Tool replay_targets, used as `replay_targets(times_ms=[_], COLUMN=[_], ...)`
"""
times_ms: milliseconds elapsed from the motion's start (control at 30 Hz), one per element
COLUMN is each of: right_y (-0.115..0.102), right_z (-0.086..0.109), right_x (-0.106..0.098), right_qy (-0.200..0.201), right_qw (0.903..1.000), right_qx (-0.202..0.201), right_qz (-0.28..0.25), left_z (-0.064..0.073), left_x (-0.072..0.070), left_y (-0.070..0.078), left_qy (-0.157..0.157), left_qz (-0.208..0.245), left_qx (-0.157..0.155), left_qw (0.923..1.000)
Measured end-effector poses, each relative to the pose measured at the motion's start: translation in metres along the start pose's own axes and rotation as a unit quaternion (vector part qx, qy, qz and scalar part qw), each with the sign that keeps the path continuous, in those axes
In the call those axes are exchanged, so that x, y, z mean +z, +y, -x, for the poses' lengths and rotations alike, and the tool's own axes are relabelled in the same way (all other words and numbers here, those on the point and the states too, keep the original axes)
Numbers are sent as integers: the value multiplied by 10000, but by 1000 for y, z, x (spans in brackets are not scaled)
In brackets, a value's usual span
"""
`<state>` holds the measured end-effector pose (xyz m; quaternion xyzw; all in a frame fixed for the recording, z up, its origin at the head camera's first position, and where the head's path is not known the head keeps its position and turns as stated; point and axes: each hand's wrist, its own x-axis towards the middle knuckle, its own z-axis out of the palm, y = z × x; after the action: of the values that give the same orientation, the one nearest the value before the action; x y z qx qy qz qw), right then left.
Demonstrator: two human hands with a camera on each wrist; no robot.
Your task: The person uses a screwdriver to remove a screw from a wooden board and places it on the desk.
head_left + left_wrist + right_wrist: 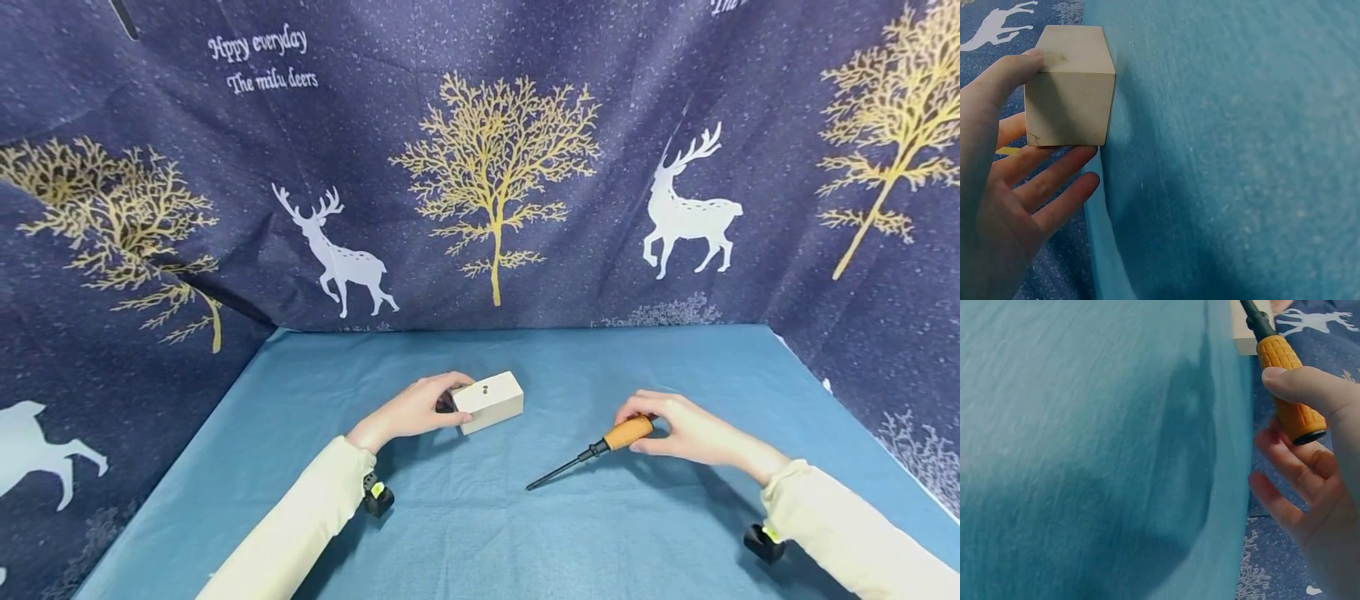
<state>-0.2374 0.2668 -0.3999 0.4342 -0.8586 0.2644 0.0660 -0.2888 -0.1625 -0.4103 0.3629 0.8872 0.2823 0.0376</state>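
A pale wooden block [495,403], rectangular with two small dark spots on its top, is gripped at its left end by my left hand [423,406]. In the left wrist view the thumb lies on one face of the block [1069,106] and fingers support the opposite side. My right hand [678,427] pinches a screwdriver [628,432] by its orange handle. Its dark shaft points left and down toward the cloth. The right wrist view shows the thumb on the ribbed handle [1282,356], whose black end cap is visible; the tip is out of that view.
A blue cloth [465,533] covers the table. Behind it hangs a dark blue curtain [525,50] printed with white deer and golden trees. Small black devices [378,497] are strapped at both wrists.
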Motion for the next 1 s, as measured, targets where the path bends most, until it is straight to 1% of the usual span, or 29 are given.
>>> replay_targets(times_ms=[33, 233, 333, 467, 533, 633, 733, 833, 1000], right_y=[-1, -6, -10, -16, -18, -21, -22, -24, -30], right_z=[0, -3, -5, -6, -7, -8, -10, -12, -18], right_x=[-1, -6, -9, -11, -12, -12, -11, -10, -10], right_qy=[31, 144, 129, 72, 78, 93, 67, 32, 31], right_qw=[10000, 9993, 9983, 9952, 9936, 9905, 9864, 9809, 9710], right_qx=[6, -1, 39, 190, 188, 154, 205, 341, 416], right_qz=[-79, -357, -575, -954, -1108, -1361, -1630, -1915, -2353], left_z=[0, 0, 1, 1, 1, 1, 2, 2, 2], left_x=[0, 0, 1, 2, 3, 4, 4, 5, 6], left_y=[1, 4, 5, 4, 4, 4, 5, 4, 3], left_qy=[-21, -39, -57, -66, -63, -38, 7, 39, 29], left_qz=[27, 41, 49, 27, 18, 10, 51, 86, 112], left_qx=[31, -32, -51, -63, -81, -76, -41, -9, 3], left_qw=[10000, 10000, 10000, 10000, 9999, 10000, 10000, 10000, 9999])
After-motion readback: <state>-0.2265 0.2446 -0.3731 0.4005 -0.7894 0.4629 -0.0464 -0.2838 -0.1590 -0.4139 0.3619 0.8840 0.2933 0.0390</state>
